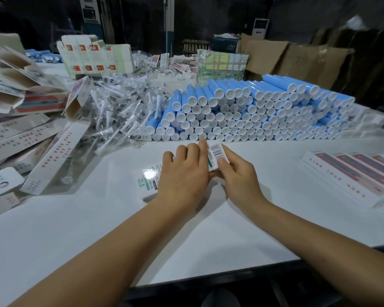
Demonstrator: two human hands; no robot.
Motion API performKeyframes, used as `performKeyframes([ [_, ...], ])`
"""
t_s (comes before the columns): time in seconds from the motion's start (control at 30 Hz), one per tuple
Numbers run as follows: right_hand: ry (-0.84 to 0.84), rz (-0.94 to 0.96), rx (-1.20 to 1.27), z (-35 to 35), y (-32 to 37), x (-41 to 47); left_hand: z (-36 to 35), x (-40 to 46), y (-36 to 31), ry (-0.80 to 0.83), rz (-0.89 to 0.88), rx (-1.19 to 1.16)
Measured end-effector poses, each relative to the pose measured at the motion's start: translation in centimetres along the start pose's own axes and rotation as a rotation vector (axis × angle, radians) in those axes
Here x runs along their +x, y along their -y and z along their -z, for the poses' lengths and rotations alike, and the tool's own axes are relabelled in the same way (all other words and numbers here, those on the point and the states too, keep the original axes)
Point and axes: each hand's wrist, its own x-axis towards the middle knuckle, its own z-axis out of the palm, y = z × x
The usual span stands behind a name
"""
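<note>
Spreading across the whole view, a broad white worktable (98, 229) carries everything needed for boxing up. A big stack of sky-blue plastic tubes with white end caps (253, 111) lies along its far side with the caps facing the person, probably so that one can be pulled out end-first. To the left of it sits a loose heap of white brush heads in clear plastic sleeves (124, 107). Nearer the left edge, long white printed cartons with open ends (53, 156) lie tumbled within reach. At the right edge, a neat row of long white boxes with red and blue artwork (350, 173) looks like finished stock set aside.

In the middle, just in front of the tubes, a small white cardboard carton with green lettering (148, 180) lies flat on the table. The left hand (183, 176) covers it, its fingers curled over the far edge to keep it from sliding. The right hand (237, 176) pinches the white barcode end flap (217, 151) between thumb and forefinger. That flap stands up from the carton's right end, so the step in hand seems to be folding it shut.
</note>
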Motion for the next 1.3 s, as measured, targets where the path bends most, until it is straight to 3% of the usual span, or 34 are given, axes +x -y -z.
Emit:
performKeyframes([
  [0.17,0.011,0.021,-0.047,0.2,0.0,-0.1,0.3,-0.2,-0.3,-0.011,-0.006,-0.048],
  [0.37,0.064,0.018,0.114,0.1,0.1,0.0,0.5,0.1,0.1,0.123,-0.003,-0.07],
  [0.5,0.048,0.153,0.226,0.5,0.6,-0.1,0.8,1.3,0.7,0.182,0.082,-0.362],
  [0.63,0.045,0.176,0.186,0.7,0.3,0.0,1.8,2.2,2.2,0.035,0.162,-1.013],
  [0.73,0.052,0.126,0.161,0.3,-0.1,0.1,2.4,2.5,2.8,-0.033,0.413,-1.503],
  [0.83,0.121,0.097,0.118,0.2,-0.5,0.3,2.1,2.7,3.5,0.17,0.911,-1.92],
  [0.93,0.193,0.072,0.078,0.1,-0.6,0.3,1.1,2.5,4.1,0.321,1.212,-2.226],
  [1.07,0.273,0.124,-0.06,-0.2,-0.3,0.0,0.3,2.0,3.8,0.316,1.414,-2.342],
  [1.23,0.422,0.284,-0.477,-0.5,0.0,-0.7,0.3,1.8,3.3,0.286,1.499,-2.359],
  [1.3,0.423,0.274,-0.495,-0.7,-0.1,-0.7,0.2,1.8,3.2,0.254,1.511,-2.323],
])
